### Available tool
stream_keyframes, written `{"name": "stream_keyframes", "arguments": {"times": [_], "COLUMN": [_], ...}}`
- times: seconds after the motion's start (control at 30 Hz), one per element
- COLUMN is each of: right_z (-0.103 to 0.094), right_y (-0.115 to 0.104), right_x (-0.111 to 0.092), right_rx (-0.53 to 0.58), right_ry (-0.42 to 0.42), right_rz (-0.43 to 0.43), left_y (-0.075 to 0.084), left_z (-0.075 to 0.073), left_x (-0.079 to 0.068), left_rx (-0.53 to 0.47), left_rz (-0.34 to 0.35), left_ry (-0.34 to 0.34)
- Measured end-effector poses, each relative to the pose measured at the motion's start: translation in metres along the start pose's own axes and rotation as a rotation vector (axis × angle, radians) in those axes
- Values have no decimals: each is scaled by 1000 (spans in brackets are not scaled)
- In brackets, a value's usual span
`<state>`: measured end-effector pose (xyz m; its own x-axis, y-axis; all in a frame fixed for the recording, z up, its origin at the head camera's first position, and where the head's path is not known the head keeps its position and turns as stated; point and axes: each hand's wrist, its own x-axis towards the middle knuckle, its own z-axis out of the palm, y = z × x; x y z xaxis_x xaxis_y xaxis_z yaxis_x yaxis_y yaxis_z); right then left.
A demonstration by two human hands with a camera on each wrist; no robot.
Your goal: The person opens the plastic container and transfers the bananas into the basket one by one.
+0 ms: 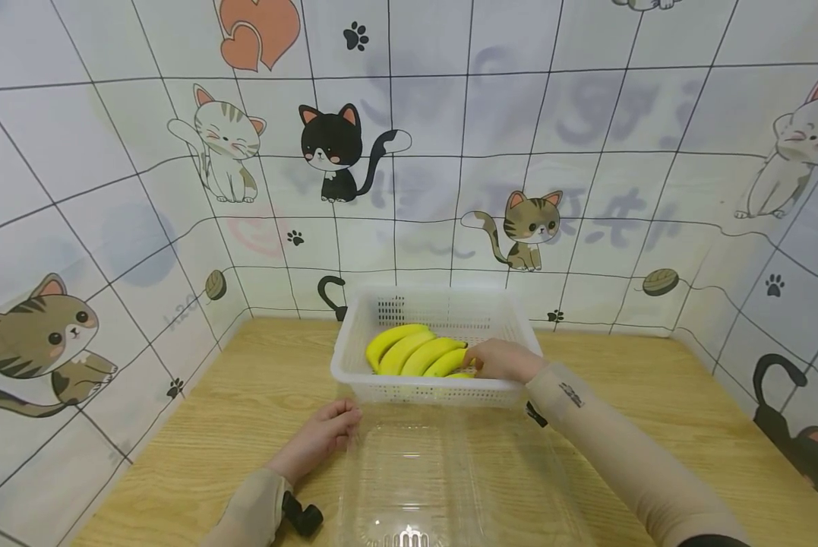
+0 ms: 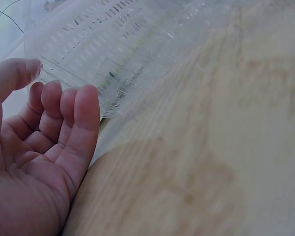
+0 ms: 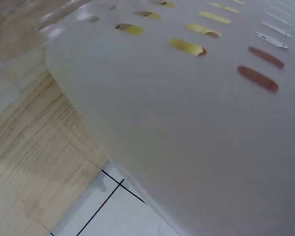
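Note:
A white slotted plastic basket point(image 1: 436, 391) stands at the back of the table with several yellow bananas point(image 1: 418, 353) inside. My right hand point(image 1: 500, 360) reaches over its front right and grips a banana point(image 1: 450, 362) by the end nearest it. Through the slots of the basket point(image 3: 137, 113) in the right wrist view show bits of yellow and finger. In front lies a clear plastic clamshell box point(image 1: 409, 463), opened flat. My left hand point(image 1: 326, 429) holds its far left corner, with thumb and curled fingertips point(image 2: 86, 105) at the clear rim in the left wrist view.
The wooden table point(image 1: 279, 365) is bordered by a cat-patterned tile-print covering point(image 1: 422, 175) at the back and sides. A black strap piece point(image 1: 302, 516) is on the left wrist. The basket's front wall rises just behind the clear box.

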<state>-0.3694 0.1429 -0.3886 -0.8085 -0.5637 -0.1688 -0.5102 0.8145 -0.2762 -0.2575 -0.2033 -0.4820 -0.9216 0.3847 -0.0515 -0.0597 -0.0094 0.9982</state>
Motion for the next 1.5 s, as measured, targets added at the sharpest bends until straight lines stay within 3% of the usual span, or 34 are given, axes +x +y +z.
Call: {"name": "stream_keyframes", "arguments": {"times": [0.23, 0.6, 1.03, 1.2, 1.5], "right_z": [-7, -18, -32, -38, -52], "right_y": [4, 8, 8, 8, 13], "right_x": [-9, -21, -34, -41, -47], "right_rx": [-25, 3, 48, 51, 12], "right_ry": [12, 14, 47, 69, 97], "right_rz": [-60, -51, -64, -87, -91], "left_y": [0, -4, 3, 9, 24], "left_z": [1, 0, 3, -1, -16], "left_x": [1, 0, 1, -1, -2], "left_rx": [1, -15, -11, 60, 132], "left_rz": [2, -18, -68, -79, -58], "left_ry": [-12, -4, 27, 43, -12]}}
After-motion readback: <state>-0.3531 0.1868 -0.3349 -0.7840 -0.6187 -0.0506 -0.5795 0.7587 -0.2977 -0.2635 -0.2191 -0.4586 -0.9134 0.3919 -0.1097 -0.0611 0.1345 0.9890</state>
